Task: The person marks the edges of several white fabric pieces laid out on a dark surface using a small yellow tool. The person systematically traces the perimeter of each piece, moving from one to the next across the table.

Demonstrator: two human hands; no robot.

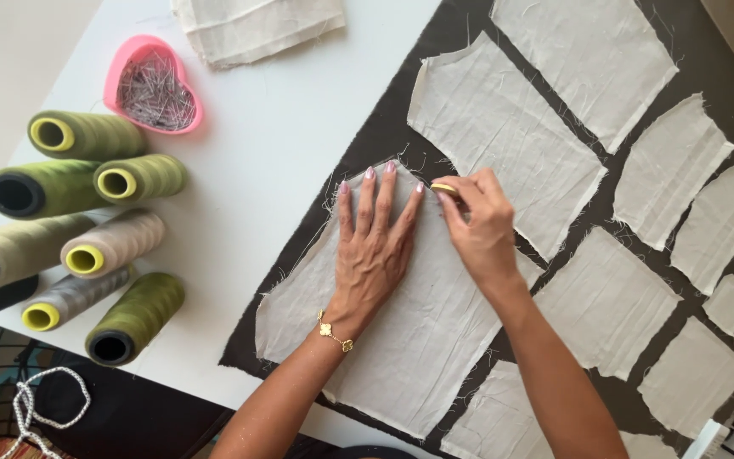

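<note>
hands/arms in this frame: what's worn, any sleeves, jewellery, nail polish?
Both forearms are bare, with no sleeves in view and no gloves. The left hand has a thin gold chain bracelet with small clover-shaped charms at the wrist, and its longish nails are painted a pale pink. The right hand shows no bracelet, watch or ring; its nails are mostly hidden.

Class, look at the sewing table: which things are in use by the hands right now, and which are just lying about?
In use:
left hand flat on the pale fabric piece
right hand pinching a small yellow marker
dark cloth underneath

Lying about:
thread cones
pink heart-shaped pin dish
folded fabric
</note>
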